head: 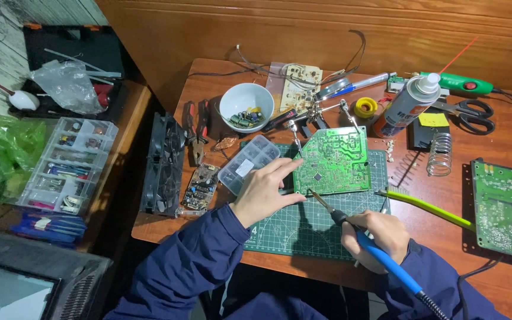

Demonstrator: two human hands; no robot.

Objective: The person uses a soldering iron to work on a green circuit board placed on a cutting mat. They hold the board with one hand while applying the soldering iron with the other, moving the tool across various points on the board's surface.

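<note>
A green circuit board [334, 161] stands tilted over the green cutting mat [303, 228], clamped in the clips of a helping-hands stand [314, 115]. My left hand [265, 189] rests on the mat with its fingers touching the board's lower left edge; it holds nothing. My right hand [374, 236] grips a blue-handled soldering iron [380, 256]. The iron's tip sits at the board's bottom edge. A yellow-green tool [428, 207] lies on the table just right of my right hand.
A white bowl of parts [246, 105], clear parts box [249, 163], pliers [197, 133], a small board [200, 186] and black fan [162, 163] lie left. A spray can [406, 105], scissors [472, 114], solder coil stand [440, 154] and second green board [508, 207] lie right.
</note>
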